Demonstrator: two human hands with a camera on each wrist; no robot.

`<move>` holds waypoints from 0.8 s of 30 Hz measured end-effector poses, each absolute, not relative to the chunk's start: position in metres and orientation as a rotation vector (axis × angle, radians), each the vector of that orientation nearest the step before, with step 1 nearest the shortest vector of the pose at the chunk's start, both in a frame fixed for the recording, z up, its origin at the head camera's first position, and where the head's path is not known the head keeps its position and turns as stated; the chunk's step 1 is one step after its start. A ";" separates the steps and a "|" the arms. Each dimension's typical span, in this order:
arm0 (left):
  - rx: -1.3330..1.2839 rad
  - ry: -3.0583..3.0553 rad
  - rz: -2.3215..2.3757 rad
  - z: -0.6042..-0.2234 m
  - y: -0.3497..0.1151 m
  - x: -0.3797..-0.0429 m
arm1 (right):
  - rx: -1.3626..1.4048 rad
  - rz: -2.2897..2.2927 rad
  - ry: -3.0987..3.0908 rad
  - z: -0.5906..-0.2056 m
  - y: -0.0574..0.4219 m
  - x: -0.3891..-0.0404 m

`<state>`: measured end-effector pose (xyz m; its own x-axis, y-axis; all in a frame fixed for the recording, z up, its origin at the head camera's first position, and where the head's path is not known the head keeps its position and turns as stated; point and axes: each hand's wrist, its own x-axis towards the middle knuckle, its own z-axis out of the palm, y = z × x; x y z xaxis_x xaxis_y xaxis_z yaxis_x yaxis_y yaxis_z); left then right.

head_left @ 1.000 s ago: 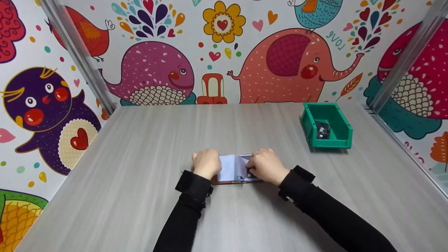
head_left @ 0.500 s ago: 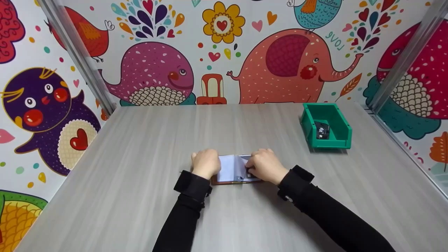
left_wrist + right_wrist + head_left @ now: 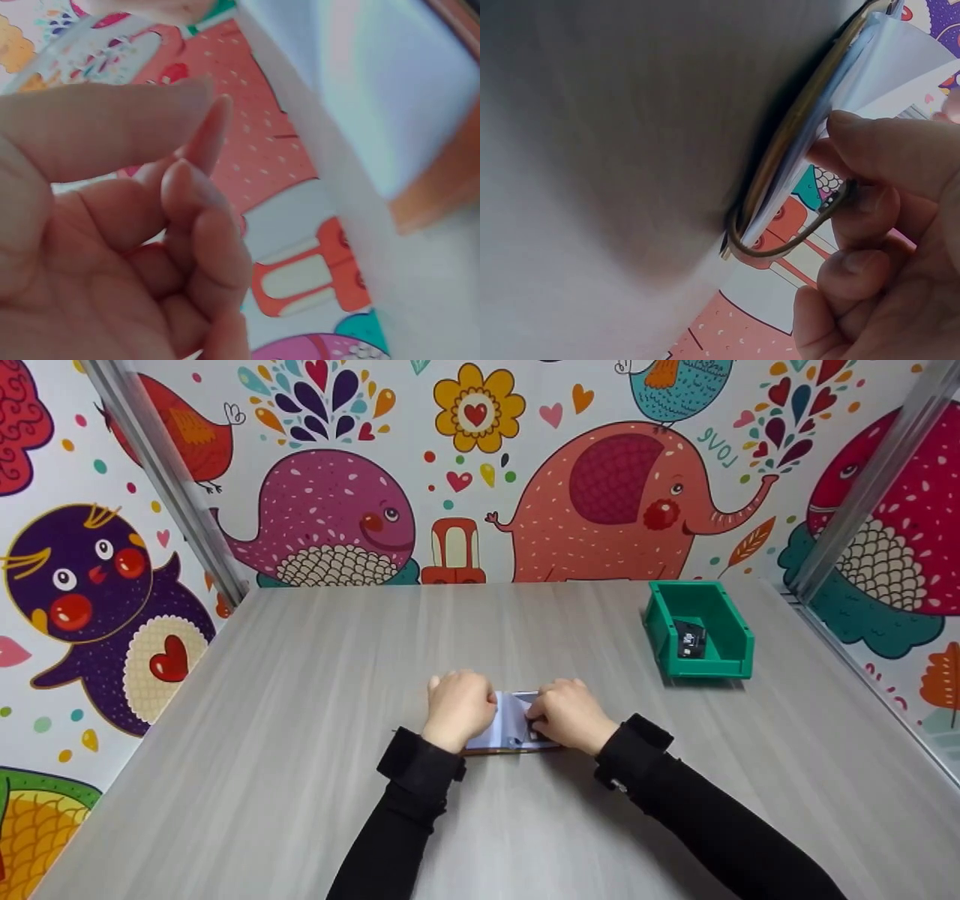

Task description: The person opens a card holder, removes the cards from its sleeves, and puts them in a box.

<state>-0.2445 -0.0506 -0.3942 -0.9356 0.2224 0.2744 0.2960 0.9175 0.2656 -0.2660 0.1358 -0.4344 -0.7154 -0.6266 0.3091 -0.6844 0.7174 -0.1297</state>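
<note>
A small brown-covered card holder (image 3: 499,751) lies open between the hands, its bluish see-through sleeves (image 3: 510,724) spread. In the right wrist view its cover (image 3: 780,142) stands edge-on, and a curved strap (image 3: 780,249) with a dark fastener at its tip loops out near the fingers. My right hand (image 3: 574,716) pinches the sleeves at the right side between thumb and forefinger. My left hand (image 3: 461,706) hovers over the left page and hides part of it. In the left wrist view its fingers (image 3: 217,247) are loosely curled with nothing between them, apart from the holder.
A green plastic bin (image 3: 705,669) stands at the back right of the grey wood-look table (image 3: 337,660). Inside the bin sits a small black item (image 3: 690,639) with white lettering. Printed cartoon walls and metal posts (image 3: 180,487) border the table.
My left hand has left the card holder's left edge and moved right, over the left page. The right hand keeps its place on the sleeves.
</note>
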 end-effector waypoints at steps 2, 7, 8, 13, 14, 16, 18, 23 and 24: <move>-0.428 -2.821 -0.431 -0.392 -0.046 -0.241 | 1.040 0.357 -2.678 -0.434 0.136 -0.266; -0.501 -2.809 -0.423 -0.390 -0.039 -0.234 | 1.046 0.391 -2.665 -0.433 0.136 -0.265; -0.508 -2.809 -0.420 -0.390 -0.038 -0.234 | 1.048 0.398 -2.662 -0.433 0.137 -0.265; -0.522 -2.808 -0.414 -0.394 -0.036 -0.232 | 1.062 0.426 -2.645 -0.433 0.138 -0.266; -0.525 -2.807 -0.417 -0.394 -0.035 -0.232 | 1.063 0.431 -2.645 -0.434 0.139 -0.266; -0.529 -2.811 -0.422 -0.395 -0.035 -0.232 | 1.063 0.439 -2.650 -0.434 0.140 -0.267; -0.534 -2.818 -0.426 -0.396 -0.034 -0.232 | 1.062 0.441 -2.666 -0.434 0.140 -0.268; -0.536 -2.843 -0.425 -0.399 -0.033 -0.232 | 1.051 0.460 -2.716 -0.433 0.142 -0.269; -0.536 -2.847 -0.425 -0.399 -0.033 -0.232 | 1.049 0.469 -2.724 -0.433 0.142 -0.270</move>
